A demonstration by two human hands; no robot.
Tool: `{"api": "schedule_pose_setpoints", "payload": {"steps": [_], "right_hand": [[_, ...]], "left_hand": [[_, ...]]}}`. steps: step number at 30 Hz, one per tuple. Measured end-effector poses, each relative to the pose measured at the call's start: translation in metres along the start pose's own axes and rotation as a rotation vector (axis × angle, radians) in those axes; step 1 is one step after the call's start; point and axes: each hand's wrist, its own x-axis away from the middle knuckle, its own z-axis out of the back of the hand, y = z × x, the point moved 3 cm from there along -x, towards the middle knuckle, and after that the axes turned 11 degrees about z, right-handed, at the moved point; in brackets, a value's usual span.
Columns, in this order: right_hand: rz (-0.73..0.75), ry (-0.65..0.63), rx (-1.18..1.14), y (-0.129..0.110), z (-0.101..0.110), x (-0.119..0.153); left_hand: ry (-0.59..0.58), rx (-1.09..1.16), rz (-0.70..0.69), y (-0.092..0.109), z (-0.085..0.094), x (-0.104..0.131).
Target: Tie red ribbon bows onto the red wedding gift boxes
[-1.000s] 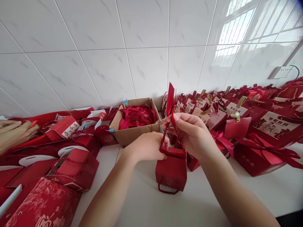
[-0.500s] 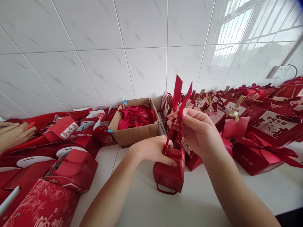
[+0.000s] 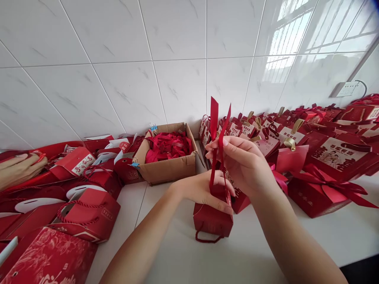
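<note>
A small red gift box [image 3: 211, 221] with a dark red cord handle hanging at its front stands on the white counter. My left hand [image 3: 214, 191] grips its top, thumb along the near side and fingers on the far side. Above it, my right hand [image 3: 241, 157] pinches a red ribbon [image 3: 213, 118] between thumb and fingers. Two ribbon tails point up past the fingertips, and the lower lengths run down to the box top. My left hand hides where the ribbon meets the box.
A cardboard box [image 3: 166, 169] full of red ribbons sits against the tiled wall. Red gift boxes [image 3: 89, 213] crowd the left; many finished-looking boxes with bows and handles [image 3: 322, 193] fill the right. Another person's hand [image 3: 22, 167] is at far left.
My left hand has shifted right and closed around the box top. My right hand still pinches the ribbon, its tails now more upright. The view has turned slightly.
</note>
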Motion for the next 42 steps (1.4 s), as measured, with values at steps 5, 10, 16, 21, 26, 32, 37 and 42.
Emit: {"api": "schedule_pose_setpoints", "payload": {"steps": [5, 10, 16, 21, 26, 32, 37, 42], "right_hand": [[0.028, -0.010, -0.069, -0.004, -0.002, -0.001], [0.033, -0.026, -0.111, -0.007, -0.005, 0.000], [0.061, -0.036, -0.068, -0.008, -0.003, 0.000], [0.074, -0.019, -0.089, -0.008, -0.002, -0.002], [0.042, -0.031, -0.106, -0.007, -0.002, -0.003], [0.023, -0.057, -0.077, -0.004, -0.002, -0.004], [0.006, -0.088, -0.060, -0.002, -0.003, -0.004], [0.044, -0.154, -0.007, -0.007, -0.002, -0.004]], "left_hand": [[-0.134, 0.010, -0.071, -0.013, -0.006, -0.003], [-0.198, -0.039, -0.017, -0.019, -0.008, -0.006], [-0.125, -0.103, -0.018, -0.019, -0.008, -0.015], [-0.052, -0.261, 0.027, -0.021, -0.005, -0.016], [-0.096, -0.291, 0.138, -0.023, -0.007, -0.014], [-0.081, -0.363, 0.221, -0.023, -0.012, -0.012], [-0.090, -0.365, 0.206, -0.024, -0.015, -0.013], [-0.148, -0.303, 0.233, -0.017, -0.017, -0.001]]}}
